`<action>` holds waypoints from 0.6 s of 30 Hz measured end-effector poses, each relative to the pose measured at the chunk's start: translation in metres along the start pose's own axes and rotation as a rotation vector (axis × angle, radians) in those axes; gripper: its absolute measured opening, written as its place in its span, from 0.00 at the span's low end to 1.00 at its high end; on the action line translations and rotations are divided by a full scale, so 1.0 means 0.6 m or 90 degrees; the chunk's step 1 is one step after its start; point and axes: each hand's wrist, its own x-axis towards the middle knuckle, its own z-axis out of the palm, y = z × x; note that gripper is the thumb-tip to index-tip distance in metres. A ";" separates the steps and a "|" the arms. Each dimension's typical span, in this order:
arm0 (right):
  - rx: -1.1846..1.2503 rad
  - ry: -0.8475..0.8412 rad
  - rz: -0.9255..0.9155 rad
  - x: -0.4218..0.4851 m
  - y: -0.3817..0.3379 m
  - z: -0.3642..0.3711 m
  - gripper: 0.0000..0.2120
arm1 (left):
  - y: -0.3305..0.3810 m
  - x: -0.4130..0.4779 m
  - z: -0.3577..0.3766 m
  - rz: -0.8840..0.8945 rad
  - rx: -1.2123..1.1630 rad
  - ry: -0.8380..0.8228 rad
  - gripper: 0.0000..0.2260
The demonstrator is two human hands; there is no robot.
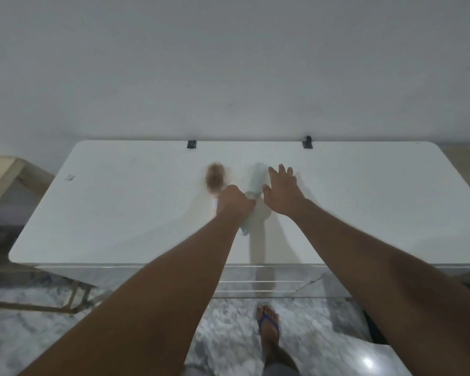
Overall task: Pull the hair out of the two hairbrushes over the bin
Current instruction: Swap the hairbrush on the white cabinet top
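Observation:
Two hairbrushes lie on a white table (120, 213), both blurred. The left brush (215, 179) has a pad full of brownish hair, and its pale handle runs toward my left hand. The right brush (257, 180) is pale blue-green; its handle end shows below my left wrist. My left hand (234, 203) is curled into a fist round that pale brush's handle. With spread, straight fingers, my right hand (281, 192) reaches over the pale brush's head; whether it touches is unclear. No bin is clearly in view.
Two black clips (192, 144) (307, 142) sit at the table's far edge against a grey wall. A wooden frame (3, 172) stands at the left. My sandalled foot (267, 321) is on the marbled floor, and a glossy white object (364, 359) lies at bottom right.

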 end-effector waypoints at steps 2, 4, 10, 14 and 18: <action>0.005 0.003 0.002 0.000 0.000 -0.001 0.28 | -0.003 -0.002 -0.002 -0.006 -0.010 -0.002 0.13; 0.010 0.007 -0.001 0.001 -0.003 -0.004 0.27 | -0.003 -0.004 -0.009 -0.003 -0.025 -0.006 0.15; 0.021 0.028 -0.046 0.008 -0.053 -0.015 0.27 | -0.004 -0.014 -0.088 -0.007 -0.158 0.080 0.15; 0.018 0.022 -0.088 0.008 -0.101 -0.001 0.27 | -0.040 -0.008 -0.119 -0.034 -0.184 0.158 0.10; 0.002 0.003 -0.115 0.002 -0.125 0.022 0.26 | -0.073 -0.015 -0.098 -0.082 -0.108 0.120 0.27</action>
